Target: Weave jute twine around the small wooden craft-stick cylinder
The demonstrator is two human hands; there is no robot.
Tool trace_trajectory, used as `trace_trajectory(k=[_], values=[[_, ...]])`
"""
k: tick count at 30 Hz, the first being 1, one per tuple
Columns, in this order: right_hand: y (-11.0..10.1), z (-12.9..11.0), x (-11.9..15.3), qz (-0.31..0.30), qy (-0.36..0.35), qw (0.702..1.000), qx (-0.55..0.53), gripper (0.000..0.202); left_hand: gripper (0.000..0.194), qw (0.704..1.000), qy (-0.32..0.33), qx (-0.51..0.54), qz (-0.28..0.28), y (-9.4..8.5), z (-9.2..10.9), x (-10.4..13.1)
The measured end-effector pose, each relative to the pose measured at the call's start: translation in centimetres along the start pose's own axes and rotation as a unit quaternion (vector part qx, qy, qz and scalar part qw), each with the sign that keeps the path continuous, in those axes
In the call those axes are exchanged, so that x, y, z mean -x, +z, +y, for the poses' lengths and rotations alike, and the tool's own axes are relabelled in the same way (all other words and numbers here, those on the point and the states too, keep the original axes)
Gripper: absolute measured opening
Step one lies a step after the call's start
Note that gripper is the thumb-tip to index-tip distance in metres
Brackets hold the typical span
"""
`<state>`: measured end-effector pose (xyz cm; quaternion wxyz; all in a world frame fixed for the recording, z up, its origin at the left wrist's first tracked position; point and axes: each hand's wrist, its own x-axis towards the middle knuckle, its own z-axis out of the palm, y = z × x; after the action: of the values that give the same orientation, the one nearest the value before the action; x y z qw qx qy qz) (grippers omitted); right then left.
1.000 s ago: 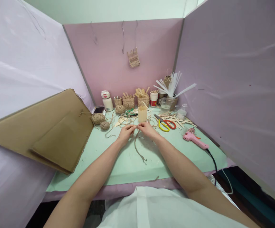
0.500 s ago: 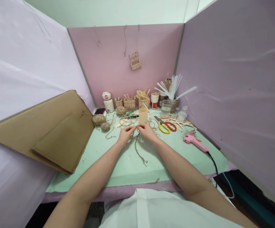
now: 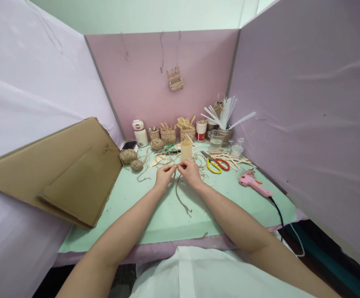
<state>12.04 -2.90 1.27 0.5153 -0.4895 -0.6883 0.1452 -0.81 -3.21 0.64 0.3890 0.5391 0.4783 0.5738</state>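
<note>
My left hand [image 3: 165,176] and my right hand [image 3: 189,171] meet fingertip to fingertip above the table. Both pinch a brown twine [image 3: 181,199], whose loose end hangs down below the right hand and curls onto the green mat. The bit of twine between the fingertips is mostly hidden by them. Just behind my hands stands a small upright holder of pale wooden sticks [image 3: 186,151]. Loose strands of twine lie tangled around its base. Scissors [image 3: 213,162] with yellow and red handles rest to the right of it.
Twine balls [image 3: 129,156] sit at the left, near a leaning cardboard sheet [image 3: 74,178]. A white bottle [image 3: 140,134], stick-filled woven baskets [image 3: 187,133] and a plastic cup [image 3: 217,141] line the back. A pink glue gun [image 3: 254,184] with its cord lies right.
The view has shifted slightly. My hands stay together at the twine, with hardly any visible movement.
</note>
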Motion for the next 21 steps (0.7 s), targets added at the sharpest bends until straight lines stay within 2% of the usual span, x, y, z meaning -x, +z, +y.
trace_trajectory(k=[3, 5, 7, 9, 12, 17, 21], values=[[0.2, -0.3, 0.1, 0.018, -0.005, 1.0, -0.019, 0.014, 0.018, 0.989, -0.096, 0.112, 0.004, 0.3, 0.1, 0.0], [0.4, -0.4, 0.1, 0.021, 0.012, 0.997, -0.069, 0.015, 0.016, 0.965, -0.172, 0.198, -0.009, 0.4, 0.3, -0.2], [0.6, -0.3, 0.0, -0.001, 0.069, 0.986, -0.149, 0.018, 0.016, 0.936, -0.239, 0.258, -0.025, 0.3, 0.5, -0.4], [0.8, 0.0, -0.1, -0.037, 0.143, 0.963, -0.225, 0.022, 0.015, 0.917, -0.275, 0.286, -0.039, 0.1, 0.7, -0.5], [0.8, 0.2, -0.3, -0.064, 0.19, 0.942, -0.27, 0.026, 0.018, 0.921, -0.256, 0.286, -0.066, 0.1, 1.0, -0.3], [0.1, -0.3, -0.5, -0.035, 0.159, 0.957, -0.241, 0.023, 0.028, 0.944, -0.192, 0.238, -0.121, 0.3, 1.2, 0.5], [-0.3, -0.4, -0.6, -0.056, 0.194, 0.948, -0.246, 0.024, 0.028, 0.981, -0.105, 0.136, -0.09, 0.3, 0.7, 0.3]])
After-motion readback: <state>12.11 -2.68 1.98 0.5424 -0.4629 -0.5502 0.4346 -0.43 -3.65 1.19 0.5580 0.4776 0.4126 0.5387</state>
